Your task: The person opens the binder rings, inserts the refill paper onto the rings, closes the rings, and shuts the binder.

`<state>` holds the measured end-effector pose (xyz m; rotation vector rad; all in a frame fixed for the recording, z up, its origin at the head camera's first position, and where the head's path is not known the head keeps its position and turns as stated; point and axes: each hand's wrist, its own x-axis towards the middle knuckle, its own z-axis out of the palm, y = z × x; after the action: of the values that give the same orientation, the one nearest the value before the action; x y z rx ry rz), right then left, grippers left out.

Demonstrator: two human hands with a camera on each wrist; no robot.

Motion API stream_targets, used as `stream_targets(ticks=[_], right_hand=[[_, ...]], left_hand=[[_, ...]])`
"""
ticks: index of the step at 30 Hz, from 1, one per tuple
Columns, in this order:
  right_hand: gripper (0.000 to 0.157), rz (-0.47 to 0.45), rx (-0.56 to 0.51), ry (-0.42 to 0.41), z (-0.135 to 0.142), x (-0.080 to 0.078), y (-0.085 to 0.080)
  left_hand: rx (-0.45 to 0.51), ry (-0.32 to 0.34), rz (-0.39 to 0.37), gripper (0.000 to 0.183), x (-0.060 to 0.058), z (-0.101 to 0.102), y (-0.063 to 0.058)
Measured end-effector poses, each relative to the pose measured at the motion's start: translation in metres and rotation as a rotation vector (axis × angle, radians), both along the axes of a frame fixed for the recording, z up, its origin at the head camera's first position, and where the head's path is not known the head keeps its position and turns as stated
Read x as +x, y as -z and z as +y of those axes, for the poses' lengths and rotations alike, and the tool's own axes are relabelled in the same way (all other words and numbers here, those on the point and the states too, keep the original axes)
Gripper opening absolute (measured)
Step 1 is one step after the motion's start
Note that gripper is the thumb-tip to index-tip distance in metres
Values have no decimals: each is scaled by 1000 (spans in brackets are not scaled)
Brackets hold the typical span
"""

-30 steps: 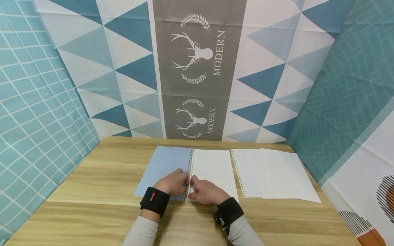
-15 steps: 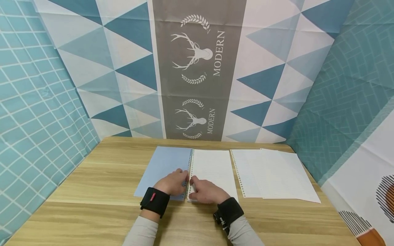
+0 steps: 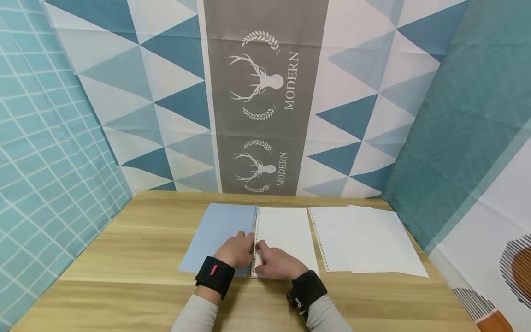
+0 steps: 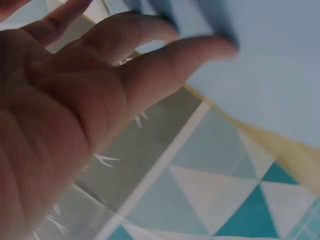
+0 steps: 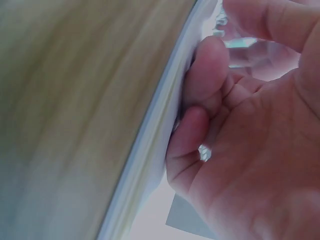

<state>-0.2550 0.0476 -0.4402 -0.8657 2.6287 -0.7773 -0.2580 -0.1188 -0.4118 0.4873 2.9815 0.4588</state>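
Note:
A ring-bound loose-leaf notebook (image 3: 286,221) lies open, its pale blue cover (image 3: 224,221) to the left and lined white pages to the right. At the near end of the binding (image 3: 255,226), my left hand (image 3: 236,250) pinches the rings from the cover side, its outer fingertips (image 4: 220,47) touching the blue cover in the left wrist view. From the page side my right hand (image 3: 277,262) grips the same part. Its lower fingers (image 5: 206,65) curl against the page in the right wrist view, close to the clear rings (image 5: 220,24). Both fingertip contacts are partly hidden.
Several loose punched sheets (image 3: 373,240) lie overlapping to the right of the notebook. The wooden table (image 3: 137,258) extends to the left and front. Patterned cloth (image 3: 178,115) hangs behind and along both sides.
The head view has shifted, so the notebook and sheets appear slightly lower. Both hands stay at the near part of the binding, the left wrist turned a little. The notebook remains open.

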Motion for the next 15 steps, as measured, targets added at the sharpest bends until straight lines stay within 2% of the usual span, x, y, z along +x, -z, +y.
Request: stream_targets(ticks=[3,6,9,11,13,15], right_hand=[[43,32,14,-9,1,1,1],[40,55,28,-13,-3,2,1],[41,41,57,14,-6,3,0],[49,20,78,35,-6,3,-2],[56,2,107,36,-7,2,-7],[64,-86,111,47,-7,0,-15]], left_hand=[[-40,-43,18,25,-9,8,-5],[-46,-80,40,33,-28,7,-7],[22,-85,57,46,-51,6,6],[61,-80,43,55,-67,3,21],[87,-76,14,61,-76,2,32],[83,-68,-30,67,-78,4,32]])
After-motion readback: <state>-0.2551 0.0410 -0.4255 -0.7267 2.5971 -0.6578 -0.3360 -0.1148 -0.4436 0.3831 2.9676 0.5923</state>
